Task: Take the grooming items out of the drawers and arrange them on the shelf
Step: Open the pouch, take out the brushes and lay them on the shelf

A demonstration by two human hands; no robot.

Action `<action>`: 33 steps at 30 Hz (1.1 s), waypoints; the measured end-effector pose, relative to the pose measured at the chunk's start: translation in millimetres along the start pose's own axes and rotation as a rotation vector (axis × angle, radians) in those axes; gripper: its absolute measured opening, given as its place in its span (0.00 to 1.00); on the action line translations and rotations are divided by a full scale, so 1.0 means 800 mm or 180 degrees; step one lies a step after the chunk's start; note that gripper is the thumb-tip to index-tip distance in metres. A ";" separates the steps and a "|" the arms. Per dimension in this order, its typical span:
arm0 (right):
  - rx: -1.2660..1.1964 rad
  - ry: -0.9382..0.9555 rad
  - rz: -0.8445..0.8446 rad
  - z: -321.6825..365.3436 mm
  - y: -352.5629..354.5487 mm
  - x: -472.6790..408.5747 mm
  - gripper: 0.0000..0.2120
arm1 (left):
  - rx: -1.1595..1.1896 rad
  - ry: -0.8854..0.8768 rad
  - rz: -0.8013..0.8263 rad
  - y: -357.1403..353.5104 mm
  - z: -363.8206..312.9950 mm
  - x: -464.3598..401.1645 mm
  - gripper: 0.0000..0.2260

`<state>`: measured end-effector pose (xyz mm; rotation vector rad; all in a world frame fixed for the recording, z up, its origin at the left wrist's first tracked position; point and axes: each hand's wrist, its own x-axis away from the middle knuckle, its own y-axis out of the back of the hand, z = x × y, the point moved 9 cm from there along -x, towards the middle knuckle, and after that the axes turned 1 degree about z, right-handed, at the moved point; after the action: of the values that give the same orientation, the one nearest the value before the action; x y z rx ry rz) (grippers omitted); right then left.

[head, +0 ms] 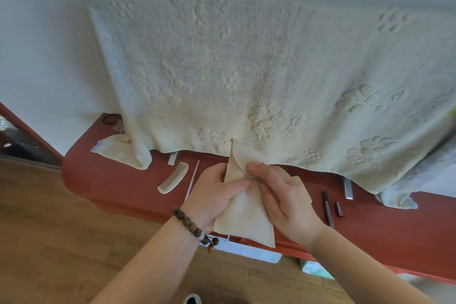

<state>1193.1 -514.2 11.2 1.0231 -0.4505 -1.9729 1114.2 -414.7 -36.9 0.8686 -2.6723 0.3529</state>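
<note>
Both hands hold a small cream cloth (pixel 246 217) above the red shelf top (pixel 118 180). My left hand (pixel 214 195), with a bead bracelet on the wrist, grips its left side. My right hand (pixel 283 200) pinches its folded upper part. On the shelf lie a cream comb (pixel 173 177), a thin pale stick (pixel 192 180), a dark pencil-like stick (pixel 328 208) and its small dark cap (pixel 339 209).
A large cream embossed towel (pixel 246 69) hangs over the wall and onto the shelf's back. A black hair tie (pixel 109 119) and a second small cloth (pixel 113 150) lie at the shelf's left end. An open drawer (pixel 249 250) shows below the hands. Wooden floor (pixel 49 229) lies left.
</note>
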 end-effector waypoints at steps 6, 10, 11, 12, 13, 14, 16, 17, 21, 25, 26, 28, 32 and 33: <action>-0.0488 -0.0593 0.0624 -0.063 -0.028 0.051 0.18 | -0.0334 0.0457 0.0004 -0.017 0.060 -0.026 0.06; -0.0109 -0.1608 0.0395 -0.140 -0.025 0.107 0.21 | -0.0680 0.0761 -0.0283 -0.016 0.123 -0.056 0.09; 0.0170 -0.1930 0.0453 -0.161 -0.024 0.125 0.21 | -0.0783 0.0804 -0.0375 -0.015 0.136 -0.063 0.08; 0.0407 -0.2164 0.0578 -0.181 -0.026 0.141 0.21 | -0.0912 0.0832 -0.0439 -0.015 0.146 -0.070 0.07; 0.0572 -0.2298 0.0738 -0.197 -0.030 0.155 0.23 | -0.1032 0.0854 -0.0465 -0.017 0.155 -0.076 0.07; 0.0678 -0.2369 0.0924 -0.211 -0.037 0.166 0.24 | -0.1097 0.0874 -0.0451 -0.023 0.159 -0.080 0.05; 0.0834 -0.2419 0.1300 -0.228 -0.051 0.180 0.27 | -0.1138 0.0922 -0.0366 -0.035 0.171 -0.090 0.05; 0.0907 -0.2421 0.1447 -0.234 -0.057 0.185 0.28 | -0.1172 0.0920 -0.0341 -0.040 0.175 -0.095 0.07; 0.1259 -0.2423 0.1618 -0.241 -0.070 0.188 0.29 | -0.1430 0.0855 -0.0367 -0.045 0.187 -0.108 0.10; 0.1393 -0.2656 0.1414 -0.237 -0.073 0.195 0.28 | -0.1456 0.0770 -0.0253 -0.052 0.195 -0.112 0.14; 0.1390 -0.2730 0.1374 -0.236 -0.074 0.197 0.28 | -0.1497 0.0744 -0.0234 -0.055 0.194 -0.113 0.14; 0.1390 -0.2816 0.1323 -0.235 -0.073 0.201 0.27 | -0.1624 0.0668 -0.0299 -0.058 0.192 -0.119 0.16; 0.1313 -0.2843 0.1307 -0.236 -0.073 0.202 0.27 | -0.2020 0.0487 -0.0430 -0.067 0.181 -0.130 0.18; 0.1292 -0.2843 0.1305 -0.236 -0.072 0.201 0.26 | -0.2065 0.0463 -0.0450 -0.068 0.180 -0.131 0.19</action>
<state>1264.1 -600.2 -218.1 0.1633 -1.4616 -1.8944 1197.0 -449.1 -200.3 0.7700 -2.3326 -0.4466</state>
